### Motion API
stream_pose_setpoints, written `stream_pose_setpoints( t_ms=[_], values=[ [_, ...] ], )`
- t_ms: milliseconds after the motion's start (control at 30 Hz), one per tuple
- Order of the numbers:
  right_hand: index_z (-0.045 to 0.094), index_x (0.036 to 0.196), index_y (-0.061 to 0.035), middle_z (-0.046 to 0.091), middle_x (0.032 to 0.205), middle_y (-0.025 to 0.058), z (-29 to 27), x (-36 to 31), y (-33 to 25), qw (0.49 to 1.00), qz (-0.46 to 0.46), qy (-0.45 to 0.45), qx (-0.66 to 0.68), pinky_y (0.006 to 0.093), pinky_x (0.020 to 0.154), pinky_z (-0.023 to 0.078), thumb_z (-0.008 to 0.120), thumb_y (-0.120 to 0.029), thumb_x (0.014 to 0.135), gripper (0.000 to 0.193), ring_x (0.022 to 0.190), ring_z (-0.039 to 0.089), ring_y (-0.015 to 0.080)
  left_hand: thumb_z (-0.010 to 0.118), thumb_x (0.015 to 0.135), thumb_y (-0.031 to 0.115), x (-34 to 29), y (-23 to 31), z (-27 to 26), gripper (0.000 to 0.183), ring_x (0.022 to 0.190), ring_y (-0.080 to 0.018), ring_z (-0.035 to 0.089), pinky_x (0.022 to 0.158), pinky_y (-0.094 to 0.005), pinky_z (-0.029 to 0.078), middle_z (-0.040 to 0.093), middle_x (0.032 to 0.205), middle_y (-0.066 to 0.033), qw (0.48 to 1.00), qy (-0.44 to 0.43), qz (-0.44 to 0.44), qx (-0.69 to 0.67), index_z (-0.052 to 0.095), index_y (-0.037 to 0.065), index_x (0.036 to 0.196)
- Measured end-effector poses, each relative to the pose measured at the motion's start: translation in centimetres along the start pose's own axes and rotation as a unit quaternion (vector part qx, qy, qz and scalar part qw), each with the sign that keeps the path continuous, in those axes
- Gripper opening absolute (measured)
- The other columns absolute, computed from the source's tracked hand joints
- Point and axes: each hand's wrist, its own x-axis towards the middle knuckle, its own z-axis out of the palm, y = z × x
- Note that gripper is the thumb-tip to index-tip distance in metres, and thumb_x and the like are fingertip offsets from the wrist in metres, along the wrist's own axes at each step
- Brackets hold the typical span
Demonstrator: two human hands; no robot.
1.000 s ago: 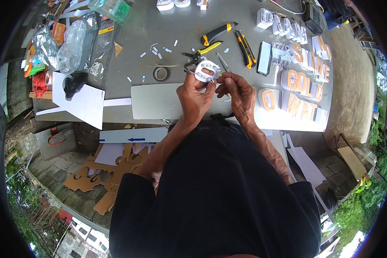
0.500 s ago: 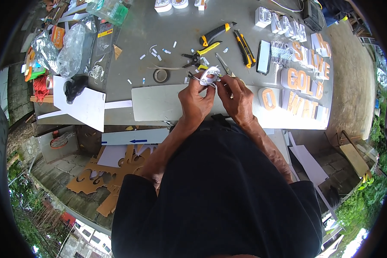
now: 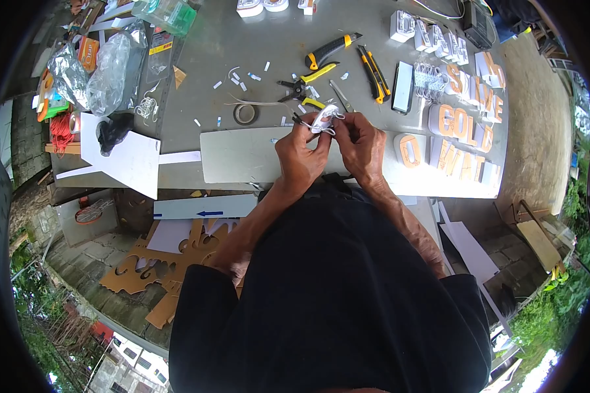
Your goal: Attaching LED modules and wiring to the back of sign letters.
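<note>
The broad grey metal surface (image 3: 196, 46) fills the upper picture; its near edge runs just above the person's dark shirt, and its right edge meets bare ground. A long pale grey board (image 3: 242, 154) lies along that near edge, and the bare patch of it under the wrists is the main open room. To the left a white sheet of paper (image 3: 134, 160) overhangs the near edge. On the right, rows of orange-faced sign letters (image 3: 465, 128) crowd the surface up to its right edge. Beyond the hands lie yellow-and-black handled pliers (image 3: 331, 47), a yellow-handled cutter (image 3: 373, 65) and a small roll of tape (image 3: 245, 114), with white scraps scattered between them.

Both hands are raised together over the board. The left hand (image 3: 300, 157) and right hand (image 3: 360, 145) pinch between their fingertips a small white curved piece with thin wire (image 3: 324, 120), held just above the surface, near the pliers.

Compared with half a second ago, the hands sit slightly closer together and the piece looks turned more edge-on; the things on the surface lie as before.
</note>
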Motion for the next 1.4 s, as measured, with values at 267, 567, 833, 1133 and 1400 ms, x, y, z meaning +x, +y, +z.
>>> stream_pose_setpoints(
  t_ms=[267, 567, 833, 1133, 1400],
  values=[
    [0.069, 0.100, -0.0008, 0.069, 0.079, 0.0102, -2.3, 0.4, -0.3, 0.997, -0.072, -0.016, -0.031, 0.0322, 0.056, 0.051, 0.074, -0.011, 0.092, 0.014, 0.061, 0.066, 0.0176, 0.074, 0.086, -0.005, 0.5, -0.7, -0.5, 0.027, 0.097, -0.0153, 0.074, 0.084, -0.0272, 0.058, 0.077, 0.101, -0.0134, 0.983, -0.082, -0.134, -0.094, 0.064, -0.006, 0.111],
    [0.072, 0.105, -0.0009, 0.071, 0.088, 0.0111, -3.0, 1.1, 0.0, 0.987, -0.105, -0.087, -0.088, 0.0328, 0.062, 0.055, 0.076, -0.008, 0.088, 0.018, 0.069, 0.071, 0.0203, 0.073, 0.086, -0.007, 0.7, -0.8, -0.9, 0.035, 0.100, -0.0142, 0.072, 0.089, -0.0281, 0.057, 0.076, 0.106, -0.0098, 0.972, -0.181, -0.138, -0.063, 0.065, -0.004, 0.120],
    [0.074, 0.108, -0.0004, 0.074, 0.088, 0.0103, -2.8, 0.8, -0.1, 0.998, -0.025, -0.064, 0.002, 0.0308, 0.062, 0.057, 0.074, -0.006, 0.090, 0.019, 0.071, 0.073, 0.0168, 0.078, 0.087, 0.002, 0.5, -1.4, -0.4, 0.027, 0.089, -0.0101, 0.071, 0.079, -0.0255, 0.058, 0.075, 0.098, -0.0053, 0.975, -0.157, -0.149, -0.059, 0.070, -0.001, 0.113],
    [0.073, 0.113, 0.0014, 0.074, 0.087, 0.0071, -3.6, 1.0, 0.2, 0.983, 0.050, -0.164, 0.070, 0.0263, 0.064, 0.057, 0.064, 0.001, 0.097, 0.019, 0.072, 0.069, 0.0109, 0.079, 0.086, 0.005, 0.8, -1.2, -0.6, 0.027, 0.079, -0.0080, 0.069, 0.071, -0.0256, 0.056, 0.076, 0.092, -0.0055, 0.971, -0.137, -0.168, -0.096, 0.070, 0.000, 0.111],
    [0.074, 0.114, -0.0124, 0.072, 0.109, 0.0088, -4.8, 1.6, 1.1, 0.933, -0.239, -0.203, -0.176, 0.0375, 0.081, 0.060, 0.065, 0.007, 0.081, 0.040, 0.095, 0.072, 0.0285, 0.080, 0.081, 0.012, 1.3, -0.7, -1.4, 0.029, 0.073, -0.0174, 0.072, 0.067, -0.0323, 0.056, 0.075, 0.085, -0.0138, 0.966, -0.181, -0.180, -0.051, 0.070, -0.002, 0.104]
  ],
)
